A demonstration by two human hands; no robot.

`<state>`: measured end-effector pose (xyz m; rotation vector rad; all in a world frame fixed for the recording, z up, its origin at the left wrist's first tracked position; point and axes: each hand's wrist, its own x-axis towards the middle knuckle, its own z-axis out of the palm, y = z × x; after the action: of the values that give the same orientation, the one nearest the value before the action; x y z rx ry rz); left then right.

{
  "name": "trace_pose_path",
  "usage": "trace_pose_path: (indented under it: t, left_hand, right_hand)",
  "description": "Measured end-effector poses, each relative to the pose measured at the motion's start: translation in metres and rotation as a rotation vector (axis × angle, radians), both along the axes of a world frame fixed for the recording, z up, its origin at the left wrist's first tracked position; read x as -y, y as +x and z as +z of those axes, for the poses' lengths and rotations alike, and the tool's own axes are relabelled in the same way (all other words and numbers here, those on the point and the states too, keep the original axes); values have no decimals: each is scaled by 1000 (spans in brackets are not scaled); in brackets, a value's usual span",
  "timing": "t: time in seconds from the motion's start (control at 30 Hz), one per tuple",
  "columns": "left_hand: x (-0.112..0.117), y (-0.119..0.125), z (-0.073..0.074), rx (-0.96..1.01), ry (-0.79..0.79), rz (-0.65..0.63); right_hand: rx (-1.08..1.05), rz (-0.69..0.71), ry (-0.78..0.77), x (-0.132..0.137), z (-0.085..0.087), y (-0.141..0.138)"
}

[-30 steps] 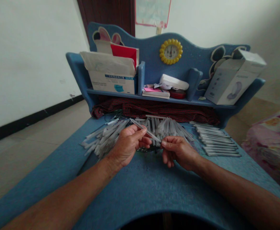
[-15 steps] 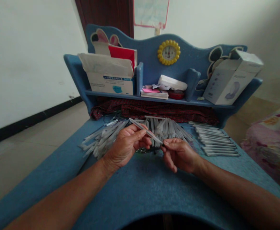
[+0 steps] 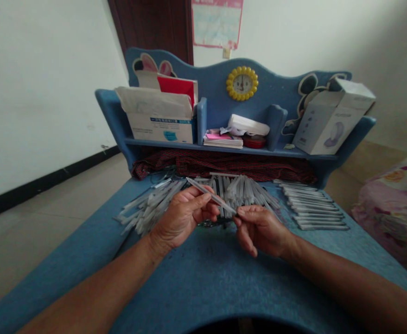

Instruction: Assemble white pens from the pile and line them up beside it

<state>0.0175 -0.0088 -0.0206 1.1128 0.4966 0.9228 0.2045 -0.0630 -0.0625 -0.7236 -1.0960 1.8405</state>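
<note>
I saw the left grip [image 3: 184,215] pinch a clear tube [image 3: 220,201], its end nipped in the right grip [image 3: 264,229]; loose tubes [image 3: 151,204] lay beyond both, a neat row [image 3: 317,206] rightward.

From the near edge of the desk [image 3: 220,283], holds a pen tube [image 3: 214,198] between left hand [image 3: 184,213] and right hand [image 3: 261,228] at twelve o'clock. Has a larger heap of tubes [image 3: 148,208] at eleven, a middle heap [image 3: 245,191] at twelve beyond the hands, a pen row [image 3: 314,208] at one. Behind these, has a cloth [image 3: 224,164] beneath the shelf [image 3: 212,93]; on it, a mask box [image 3: 160,127] at eleven, notebooks [image 3: 222,142] at twelve, a carton [image 3: 328,125] at one.
</note>
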Motion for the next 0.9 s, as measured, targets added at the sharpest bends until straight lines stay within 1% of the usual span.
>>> trace_pose_path:
  t: [0.13, 0.27, 0.33, 0.4, 0.47, 0.6, 0.67, 0.77, 0.83, 0.9]
  left_hand:
    - [0, -1, 0, 8, -7, -11]
    - [1, -1, 1, -10, -9, 16]
    - [0, 0, 1, -27, -7, 38]
    - [-1, -1, 1, -51, -13, 55]
    - [-3, -1, 1, -82, -29, 61]
    - [-6, -2, 4, -129, -74, 32]
    - [-7, -2, 5, -156, -83, -6]
    - [-4, 1, 5, -227, -68, -50]
    - [-1, 2, 4, -269, -54, -59]
    - [0, 2, 4, -290, -48, -56]
  right_hand:
    - [-13, 23, 14, 0, -1, 0]
    - [10, 31, 4, 1, 2, -1]
    - [74, -15, 19, 1, 5, -3]
    - [177, -97, 83, 1, 9, -4]
    - [295, -172, 187, 2, 14, -4]
    - [489, -221, 430, 4, 22, 1]
    - [614, -273, 610, 5, 25, 3]
    - [875, -348, 884, 8, 26, 3]
    - [1007, -328, 1005, 10, 26, 2]
    - [1084, -283, 1085, 10, 23, 2]
